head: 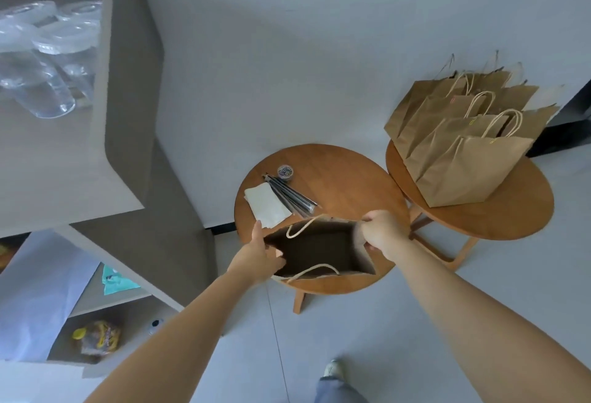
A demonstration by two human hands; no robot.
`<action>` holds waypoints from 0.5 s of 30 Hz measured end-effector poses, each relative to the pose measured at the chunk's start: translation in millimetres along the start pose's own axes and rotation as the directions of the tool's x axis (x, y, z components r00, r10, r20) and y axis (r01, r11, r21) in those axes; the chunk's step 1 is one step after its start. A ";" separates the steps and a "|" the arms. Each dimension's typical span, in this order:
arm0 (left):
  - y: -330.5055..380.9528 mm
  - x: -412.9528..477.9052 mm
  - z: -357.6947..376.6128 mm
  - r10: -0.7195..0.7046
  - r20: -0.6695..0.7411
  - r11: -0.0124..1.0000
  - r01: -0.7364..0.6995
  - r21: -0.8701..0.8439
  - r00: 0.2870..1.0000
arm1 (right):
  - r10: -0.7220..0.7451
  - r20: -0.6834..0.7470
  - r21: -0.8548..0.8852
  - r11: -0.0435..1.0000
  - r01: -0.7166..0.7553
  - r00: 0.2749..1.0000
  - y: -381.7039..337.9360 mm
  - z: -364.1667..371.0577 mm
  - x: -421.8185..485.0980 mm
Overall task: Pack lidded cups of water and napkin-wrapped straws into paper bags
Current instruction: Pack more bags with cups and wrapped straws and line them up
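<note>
Head camera view: a person's left hand (259, 255) and right hand (382, 231) hold a brown paper bag (319, 249) open by its opposite rims. The right fingers are curled round the right rim and the left thumb is hooked over the left one. The bag stands on a round wooden table (351, 185), its dark inside facing up and both cord handles drooping over the mouth. Just behind it lie a stack of napkins (267, 206), a bundle of straws (292, 196) and a small round tin (285, 171). Lidded cups (48, 50) stand on a grey shelf (64, 178) at upper left, well apart from the bag. More paper bags (463, 146) stand crowded on a second table (511, 210) to the right.
</note>
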State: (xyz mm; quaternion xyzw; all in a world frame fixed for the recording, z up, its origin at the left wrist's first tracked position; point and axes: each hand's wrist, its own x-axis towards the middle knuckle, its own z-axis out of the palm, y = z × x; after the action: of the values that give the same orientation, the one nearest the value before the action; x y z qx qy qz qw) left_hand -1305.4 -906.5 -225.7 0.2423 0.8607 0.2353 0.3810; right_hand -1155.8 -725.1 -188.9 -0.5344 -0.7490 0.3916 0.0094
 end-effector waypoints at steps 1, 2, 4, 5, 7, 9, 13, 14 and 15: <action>6.2 7.7 1.6 -0.014 -0.048 0.996 0.018 0.087 0.999 | -0.028 0.019 -0.087 0.996 0.030 0.999 -1.5 -3.2 10.6; 11.4 14.1 2.8 -0.020 -0.098 0.988 0.034 0.148 0.995 | -0.056 0.041 -0.171 0.983 0.062 0.998 -2.8 -5.7 19.5; 22.6 24.3 5.1 -0.005 -0.165 0.972 0.044 0.231 0.986 | -0.088 0.085 -0.288 0.951 0.109 0.992 -3.6 -7.3 36.1; 28.6 29.1 6.7 0.009 -0.194 0.963 0.044 0.267 0.981 | -0.096 0.109 -0.319 0.939 0.127 0.989 -2.8 -6.4 44.6; 39.6 39.1 12.2 0.038 -0.239 0.940 0.047 0.338 0.970 | -0.114 0.156 -0.363 0.917 0.164 0.981 -0.1 -4.6 61.1; 48.3 46.8 16.2 0.042 -0.263 0.914 0.069 0.400 0.964 | -0.130 0.179 -0.407 0.893 0.194 0.975 -0.2 -4.1 73.3; 61.3 55.0 13.9 0.042 -0.283 0.900 0.088 0.428 0.958 | -0.181 0.210 -0.482 0.836 0.263 0.961 -18.3 -11.4 87.8; 63.1 55.7 10.0 0.043 -0.290 0.894 0.093 0.439 0.956 | -0.210 0.213 -0.506 0.812 0.291 0.954 -27.8 -14.6 89.7; 64.7 55.7 5.4 0.047 -0.299 0.887 0.097 0.451 0.953 | -0.244 0.212 -0.536 0.781 0.321 0.946 -37.9 -17.3 90.9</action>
State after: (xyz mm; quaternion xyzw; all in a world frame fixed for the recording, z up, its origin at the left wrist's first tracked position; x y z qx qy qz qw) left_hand -1318.9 -822.2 -221.0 0.2757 0.9428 0.0534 0.1798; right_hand -1217.3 -646.3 -191.1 -0.3678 -0.9014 0.1811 -0.1393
